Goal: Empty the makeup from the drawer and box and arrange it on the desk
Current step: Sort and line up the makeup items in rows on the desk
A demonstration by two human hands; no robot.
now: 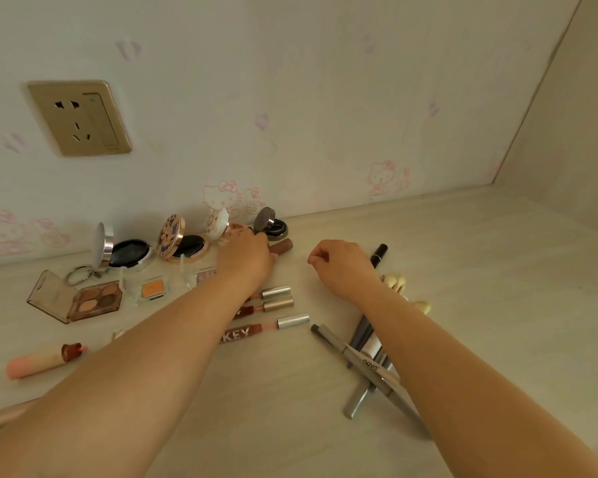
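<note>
My left hand (pixel 246 258) reaches to the back of the desk (pixel 463 270), its back toward the camera. It holds a brown lipstick tube (pixel 282 246) that sticks out to the right, in front of a dark open compact (pixel 273 226). My right hand (pixel 342 267) rests on the desk with fingers curled and nothing visible in it. Three lip glosses with silver caps (pixel 278 303) lie between my forearms. Open compacts, one silver (pixel 128 251), one patterned (pixel 183 243) and one white (pixel 221 222), stand along the wall.
An eyeshadow palette (pixel 80 300), an orange shadow pan (pixel 152 288) and a pink tube (pixel 45 362) lie at left. Grey pencils (pixel 363 360), a black mascara (pixel 378 253) and beige puffs (pixel 394 282) lie under my right arm. A wall socket (pixel 80 119) sits above.
</note>
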